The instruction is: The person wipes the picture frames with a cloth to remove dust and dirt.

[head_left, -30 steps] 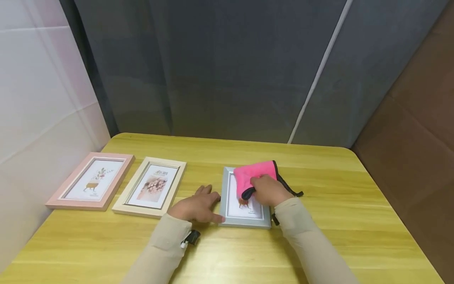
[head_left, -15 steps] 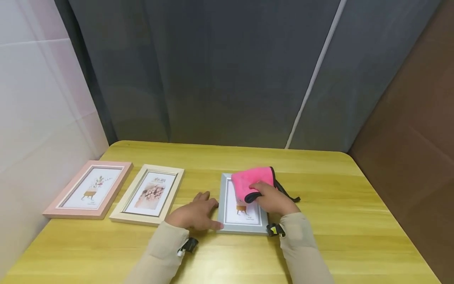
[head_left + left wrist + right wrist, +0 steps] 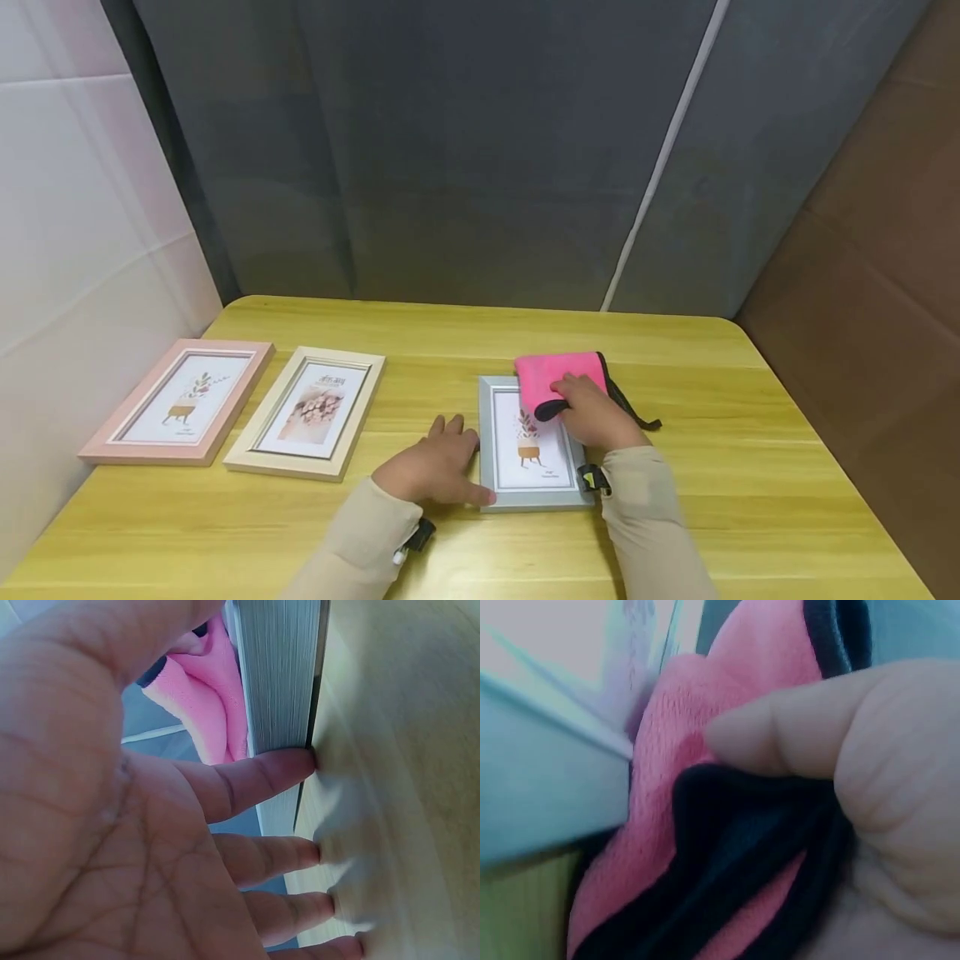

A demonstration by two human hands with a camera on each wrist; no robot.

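A silver-grey picture frame (image 3: pixel 536 501) lies flat on the table, with a potted-plant print inside. My left hand (image 3: pixel 437 467) is beside it, thumb on its lower left corner. In the left wrist view its straight fingers touch the table, the index finger against the frame's side edge (image 3: pixel 281 682). My right hand (image 3: pixel 600 419) holds a folded pink cloth (image 3: pixel 557 373) with black trim over the frame's upper right corner. The right wrist view shows the thumb pressing on the cloth (image 3: pixel 667 727); the other fingers are hidden.
A pink picture frame (image 3: pixel 142 452) and a cream picture frame (image 3: pixel 285 464) lie flat on the left of the wood-grain table (image 3: pixel 750 467). A dark curtain (image 3: pixel 465 150) hangs behind, with a white panel (image 3: pixel 82 183) left and a brown one (image 3: pixel 870 250) right.
The silver-grey frame has slid slightly right, and my left hand moved with it. The cloth in my right hand has shifted right, uncovering more of the print. The head view has shifted a little.
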